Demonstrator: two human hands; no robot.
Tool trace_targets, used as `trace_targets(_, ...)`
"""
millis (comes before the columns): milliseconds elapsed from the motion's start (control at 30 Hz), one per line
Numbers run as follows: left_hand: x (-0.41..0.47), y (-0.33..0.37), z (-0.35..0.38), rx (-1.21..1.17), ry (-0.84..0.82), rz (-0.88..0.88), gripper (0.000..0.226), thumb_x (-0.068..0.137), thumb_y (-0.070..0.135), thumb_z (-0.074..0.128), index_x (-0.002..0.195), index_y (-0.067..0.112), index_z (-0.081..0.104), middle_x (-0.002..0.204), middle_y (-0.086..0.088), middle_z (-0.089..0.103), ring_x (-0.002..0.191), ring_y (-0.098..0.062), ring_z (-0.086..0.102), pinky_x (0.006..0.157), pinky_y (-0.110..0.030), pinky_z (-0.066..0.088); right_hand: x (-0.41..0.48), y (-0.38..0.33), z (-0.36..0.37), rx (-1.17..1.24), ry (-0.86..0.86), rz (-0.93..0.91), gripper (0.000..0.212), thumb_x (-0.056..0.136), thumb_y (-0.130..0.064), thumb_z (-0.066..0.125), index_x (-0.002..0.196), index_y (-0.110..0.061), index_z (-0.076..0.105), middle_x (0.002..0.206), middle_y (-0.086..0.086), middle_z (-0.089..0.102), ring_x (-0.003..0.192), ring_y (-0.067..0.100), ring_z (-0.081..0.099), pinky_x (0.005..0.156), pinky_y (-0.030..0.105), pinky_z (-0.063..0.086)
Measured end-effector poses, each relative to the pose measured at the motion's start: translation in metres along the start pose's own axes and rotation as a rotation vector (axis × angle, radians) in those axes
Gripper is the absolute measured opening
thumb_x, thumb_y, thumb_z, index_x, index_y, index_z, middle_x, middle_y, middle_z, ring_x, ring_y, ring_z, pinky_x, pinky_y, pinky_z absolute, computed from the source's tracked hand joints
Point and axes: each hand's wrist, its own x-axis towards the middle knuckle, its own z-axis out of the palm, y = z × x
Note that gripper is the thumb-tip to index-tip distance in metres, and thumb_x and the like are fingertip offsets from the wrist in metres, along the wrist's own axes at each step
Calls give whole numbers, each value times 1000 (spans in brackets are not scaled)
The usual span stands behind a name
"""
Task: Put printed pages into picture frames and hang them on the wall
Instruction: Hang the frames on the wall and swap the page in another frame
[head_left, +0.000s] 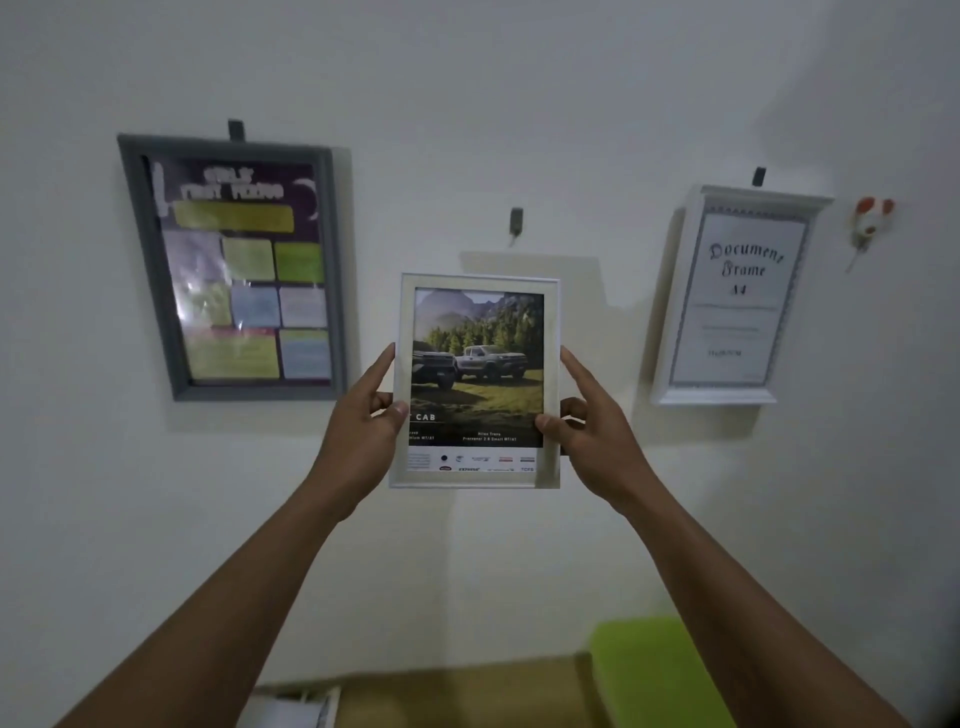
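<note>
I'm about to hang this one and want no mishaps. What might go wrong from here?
1. The frame is held below the hook with its back unseen, so hooking it blind may miss.
2. The left hand and right hand pinch only its side edges, so it could slip and fall.

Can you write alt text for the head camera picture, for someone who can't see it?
The left hand and right hand hold a white frame with a truck advert up to the wall, below an empty hook. A grey frame hangs on its left, a white certificate frame on its right.
</note>
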Motion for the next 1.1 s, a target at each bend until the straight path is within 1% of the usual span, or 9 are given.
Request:
trace_targets(167,-72,-49,-25,-27,-42,-146,59,99,16,51,134,62,38,118,-11,66,113,-24,62,101,-51,47,-78,30,38,28,5,159,67,92,-6,66,139,-47,41,82,16,56,86,28,63,86,55,53)
trace_targets(267,-115,-81,-35,-24,-71,-245,52,99,16,53,122,63,49,101,-6,72,102,-21,67,96,-48,50,-128,49,58,93,-1,257,64,92,-1,65,140,-39,45,79,7,47,77,14,64,85,49,55)
trace_targets(400,-165,-122,-37,-46,-80,-416,32,98,21,54,122,42,56,102,-5,73,98,-24,68,77,-37,55,-187,85,86,160,5,418,64,92,-2,66,141,-38,46,79,8,46,76,15,66,71,31,55)
trace_targets(467,-189,-140,-35,-55,-87,-487,30,98,23,54,125,36,57,107,-4,71,103,-23,66,86,-40,54,-212,109,98,165,21,499,65,91,-3,67,139,-42,48,77,9,47,79,21,62,69,29,53)
trace_targets(633,-234,-188,-28,-67,-114,-647,32,98,22,52,122,42,58,123,-5,65,112,-25,62,96,-47,50,-258,157,120,149,18,647,64,90,1,66,140,-34,47,61,-2,57,73,18,64,59,22,51)
trace_targets(700,-249,-205,-27,-80,-115,-708,33,98,18,54,123,39,58,124,-9,65,108,-26,65,97,-50,51,-269,175,127,144,-12,698,63,91,1,65,139,-35,47,69,7,60,69,15,64,56,21,49)
trace_targets(900,-283,-233,-19,-63,-88,-811,44,97,14,57,140,23,51,128,-5,62,100,-17,65,94,-37,53,-305,231,147,185,-81,825,60,92,-9,67,118,-61,55,82,27,44,79,27,51,74,36,45)
trace_targets(1033,-299,-248,-17,-272,-160,-919,65,93,-3,57,145,33,42,143,-2,44,110,-18,60,101,-38,46,-316,247,154,211,-97,922,55,93,-7,66,120,-53,56,77,24,47,72,30,46,63,39,35)
trace_targets(1100,-306,-254,-21,-252,-199,-903,72,90,-8,57,145,36,40,141,-7,48,109,-22,61,103,-45,46,-320,246,161,230,-129,963,53,94,-5,64,126,-46,54,80,24,57,73,31,54,64,36,41)
